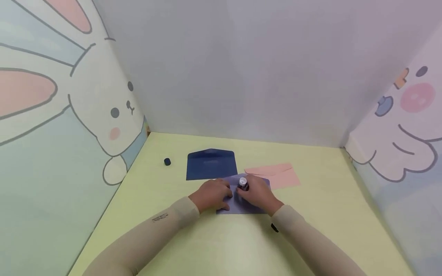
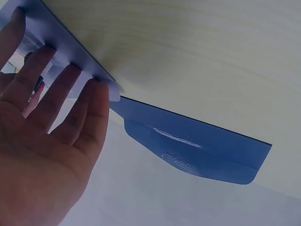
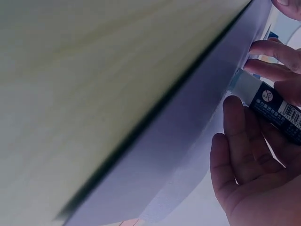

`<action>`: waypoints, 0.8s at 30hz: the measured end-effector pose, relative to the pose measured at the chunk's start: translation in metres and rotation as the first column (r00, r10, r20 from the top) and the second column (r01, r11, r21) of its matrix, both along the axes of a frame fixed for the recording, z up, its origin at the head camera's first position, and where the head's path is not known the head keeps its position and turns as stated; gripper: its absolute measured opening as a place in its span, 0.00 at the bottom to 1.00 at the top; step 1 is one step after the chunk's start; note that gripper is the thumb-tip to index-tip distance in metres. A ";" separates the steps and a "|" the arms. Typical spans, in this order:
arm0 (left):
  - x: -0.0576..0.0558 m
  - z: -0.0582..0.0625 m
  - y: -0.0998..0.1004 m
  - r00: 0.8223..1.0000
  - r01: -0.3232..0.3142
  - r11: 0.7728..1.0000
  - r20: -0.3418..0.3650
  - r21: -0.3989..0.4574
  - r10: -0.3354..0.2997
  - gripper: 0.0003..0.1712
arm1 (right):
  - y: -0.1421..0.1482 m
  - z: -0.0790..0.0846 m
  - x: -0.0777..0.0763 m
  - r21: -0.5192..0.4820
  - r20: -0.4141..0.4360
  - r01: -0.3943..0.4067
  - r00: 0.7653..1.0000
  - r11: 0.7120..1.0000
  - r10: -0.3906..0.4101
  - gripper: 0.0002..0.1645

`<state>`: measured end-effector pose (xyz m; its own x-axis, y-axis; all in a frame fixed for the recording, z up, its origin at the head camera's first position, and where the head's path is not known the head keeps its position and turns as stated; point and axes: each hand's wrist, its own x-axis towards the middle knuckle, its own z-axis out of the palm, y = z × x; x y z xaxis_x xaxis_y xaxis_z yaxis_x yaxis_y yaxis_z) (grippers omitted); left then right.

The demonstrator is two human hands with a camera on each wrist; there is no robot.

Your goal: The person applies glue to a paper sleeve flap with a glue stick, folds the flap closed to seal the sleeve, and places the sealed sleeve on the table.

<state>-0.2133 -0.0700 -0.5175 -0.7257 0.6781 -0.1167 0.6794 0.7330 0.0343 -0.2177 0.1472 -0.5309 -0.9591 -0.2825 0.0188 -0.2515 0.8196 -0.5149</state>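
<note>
A purple envelope (image 1: pixel 241 209) lies flat on the table in front of the person. My left hand (image 1: pixel 213 193) rests on its left side, and in the left wrist view the fingertips (image 2: pixel 96 89) press on the paper along the edge. In my right hand (image 1: pixel 259 194) is a glue stick (image 3: pixel 277 108) with a dark label and barcode, gripped between thumb and fingers. Its white base (image 1: pixel 243 181) points up in the head view. The other end meets the purple envelope in the right wrist view, close to the flap fold.
Behind lies a dark blue envelope (image 1: pixel 211 168), its flap raised and carrying shiny streaks in the left wrist view. A pink envelope (image 1: pixel 284 178) is at the back right, partly covered. A small black cap (image 1: pixel 167 161) stands far left. Another black piece (image 1: pixel 274 227) shows by the right sleeve.
</note>
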 end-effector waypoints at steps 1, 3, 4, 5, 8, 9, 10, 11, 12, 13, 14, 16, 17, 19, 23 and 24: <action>0.000 0.000 0.002 1.000 0.006 1.000 -0.002 -0.001 -0.006 0.22 | 0.002 -0.001 0.001 -0.002 -0.002 0.006 1.000 1.000 -0.006 0.11; 0.000 0.001 0.004 1.000 0.012 1.000 -0.002 -0.003 -0.012 0.21 | 0.004 -0.002 0.003 -0.012 -0.009 0.009 1.000 1.000 -0.009 0.11; 0.001 0.002 0.005 1.000 0.012 1.000 -0.001 -0.003 -0.012 0.21 | 0.005 -0.003 0.003 -0.011 -0.013 0.006 1.000 1.000 -0.006 0.11; 0.001 0.002 0.005 1.000 0.010 1.000 0.002 -0.004 -0.010 0.21 | 0.006 -0.003 0.004 -0.011 -0.017 0.002 1.000 1.000 -0.002 0.11; 0.001 0.002 0.005 1.000 0.001 1.000 0.000 -0.009 -0.001 0.22 | 0.008 -0.004 0.003 -0.012 -0.032 -0.012 0.999 1.000 0.011 0.10; 0.001 0.002 0.005 1.000 -0.001 1.000 -0.001 -0.010 0.001 0.22 | 0.008 -0.004 0.003 -0.011 -0.037 -0.013 0.999 1.000 0.013 0.10; 0.001 0.002 0.004 1.000 -0.002 1.000 -0.003 -0.011 0.002 0.22 | 0.009 -0.003 0.003 -0.008 -0.040 -0.012 0.999 1.000 0.012 0.10; 0.002 0.002 0.004 1.000 -0.002 1.000 -0.006 -0.013 0.002 0.22 | 0.010 -0.003 0.003 -0.012 -0.047 -0.008 0.999 1.000 0.007 0.11; 0.002 0.002 0.004 1.000 -0.003 1.000 -0.008 -0.015 0.003 0.22 | 0.010 -0.003 0.003 -0.015 -0.055 -0.004 0.998 1.000 0.003 0.11; 0.002 0.001 0.004 1.000 -0.005 1.000 -0.009 -0.015 0.005 0.22 | 0.012 -0.002 0.003 -0.014 -0.064 0.001 0.998 1.000 -0.002 0.11; 0.002 0.001 0.004 1.000 -0.009 1.000 -0.008 -0.017 0.009 0.22 | 0.013 -0.002 0.003 -0.017 -0.069 0.008 0.998 1.000 -0.009 0.11; 0.003 0.002 0.005 1.000 -0.015 1.000 -0.001 -0.017 0.015 0.22 | 0.016 -0.002 0.005 -0.023 -0.077 0.024 0.997 0.999 -0.025 0.08; 0.003 0.001 0.005 1.000 -0.017 1.000 0.003 -0.013 0.017 0.22 | 0.018 -0.003 0.005 -0.026 -0.079 0.030 0.996 0.999 -0.032 0.11; 0.004 0.001 0.005 1.000 -0.021 1.000 0.010 -0.007 0.021 0.21 | 0.022 -0.004 0.006 -0.031 -0.076 0.043 0.996 0.999 -0.045 0.21; 0.005 0.002 0.005 1.000 -0.023 1.000 0.015 0.001 0.023 0.20 | 0.028 -0.004 0.007 -0.032 -0.077 0.063 0.995 0.997 -0.065 0.31; 0.006 0.003 0.005 1.000 -0.024 1.000 0.015 -0.003 0.024 0.20 | 0.029 -0.005 0.007 -0.028 -0.081 0.067 0.994 0.997 -0.070 0.31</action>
